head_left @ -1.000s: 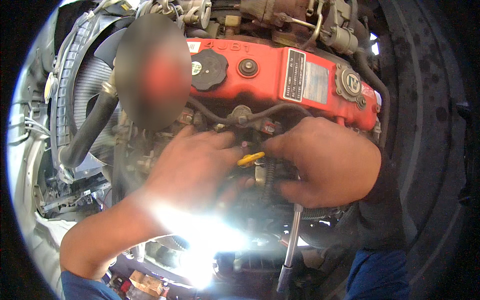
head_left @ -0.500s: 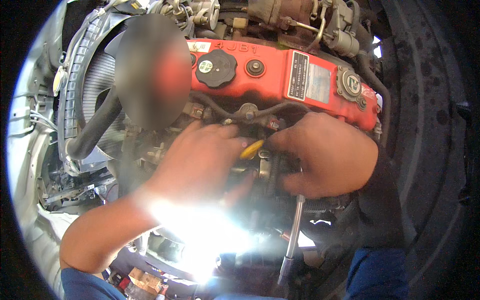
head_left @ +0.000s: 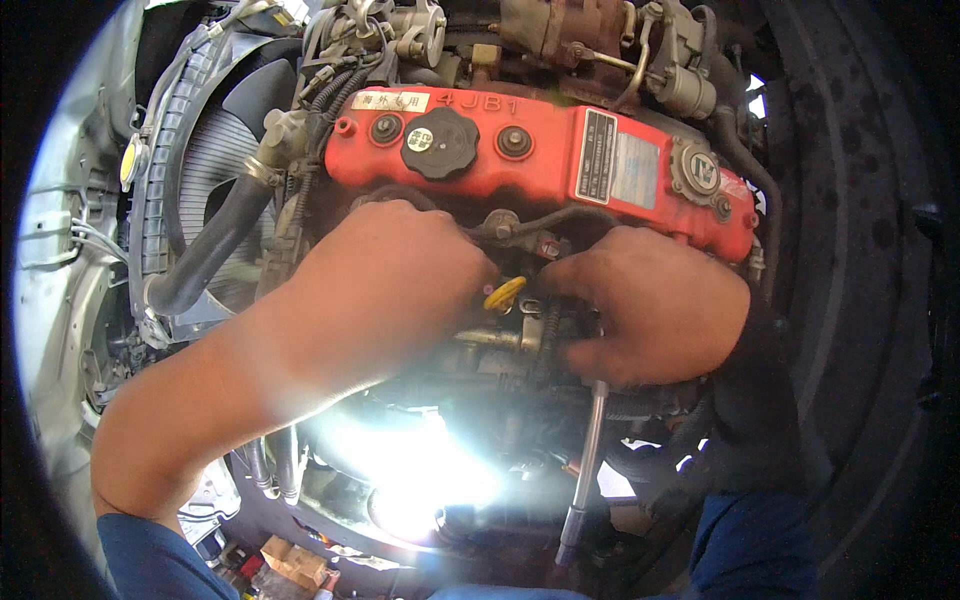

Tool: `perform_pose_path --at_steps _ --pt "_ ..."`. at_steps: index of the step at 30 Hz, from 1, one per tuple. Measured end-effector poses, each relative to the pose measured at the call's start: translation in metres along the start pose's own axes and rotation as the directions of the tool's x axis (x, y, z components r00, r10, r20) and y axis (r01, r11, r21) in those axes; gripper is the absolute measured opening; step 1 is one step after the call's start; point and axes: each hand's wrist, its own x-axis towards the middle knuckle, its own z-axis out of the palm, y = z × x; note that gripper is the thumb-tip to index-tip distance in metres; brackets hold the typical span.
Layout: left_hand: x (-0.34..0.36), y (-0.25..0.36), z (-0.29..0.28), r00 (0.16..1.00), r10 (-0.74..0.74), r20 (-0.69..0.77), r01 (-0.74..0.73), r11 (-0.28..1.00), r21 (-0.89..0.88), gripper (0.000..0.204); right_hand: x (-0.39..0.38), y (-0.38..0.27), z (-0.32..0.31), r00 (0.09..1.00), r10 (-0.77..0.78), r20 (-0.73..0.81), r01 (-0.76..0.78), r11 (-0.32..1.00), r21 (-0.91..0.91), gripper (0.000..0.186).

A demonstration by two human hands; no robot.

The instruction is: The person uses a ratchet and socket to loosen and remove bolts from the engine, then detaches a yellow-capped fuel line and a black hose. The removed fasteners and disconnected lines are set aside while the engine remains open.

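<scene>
My left hand (head_left: 395, 265) is bent into a fist just below the red valve cover (head_left: 545, 165) of an engine. Its fingertips are tucked out of sight, so whatever they grip is hidden. A yellow dipstick ring (head_left: 506, 293) stands between my two hands. My right hand (head_left: 660, 305) lies to the right of that ring, fingers curled down among the hoses and metal fittings. A slim metal rod (head_left: 590, 440) slants downward from beneath the right hand; whether the fingers hold it cannot be told.
The black oil filler cap (head_left: 439, 144) tops the valve cover. At left are the radiator (head_left: 205, 150) with its fan and a thick black hose (head_left: 215, 245). A glaring light (head_left: 415, 470) shines below. A cardboard box (head_left: 293, 565) sits far down at lower left.
My left hand has moved up and left, its fingers curling in from a more stretched pose. The blurred shape over the valve cover's left end is gone. My right hand has barely moved.
</scene>
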Motion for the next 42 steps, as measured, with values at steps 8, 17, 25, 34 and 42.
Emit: perform_pose_path --at_steps 8,17,25,34,42 --pt "-0.002 -0.005 0.024 0.991 0.045 -0.129 -0.072 0.975 -0.208 0.014 0.003 0.002 0.005 0.981 -0.158 -0.110 0.152 0.986 -0.062 0.045" --pt "0.002 -0.010 0.027 0.967 0.142 -0.213 -0.193 0.950 -0.244 0.017 0.005 -0.004 -0.003 0.993 -0.109 -0.043 0.107 0.993 -0.045 0.041" --pt "0.004 -0.010 0.022 0.973 0.168 -0.157 -0.203 0.947 -0.247 0.020 0.007 0.002 0.000 0.984 -0.173 -0.033 0.172 0.984 -0.035 0.036" --pt "-0.005 -0.002 0.015 0.993 0.106 -0.058 -0.121 0.891 -0.438 0.024 0.005 0.002 -0.003 0.990 -0.141 -0.014 0.141 0.990 -0.014 0.037" --pt "0.000 -0.001 -0.008 0.978 0.043 0.203 0.061 0.876 -0.479 0.059 0.004 0.006 0.002 0.967 -0.214 -0.136 0.213 0.977 -0.021 0.039"
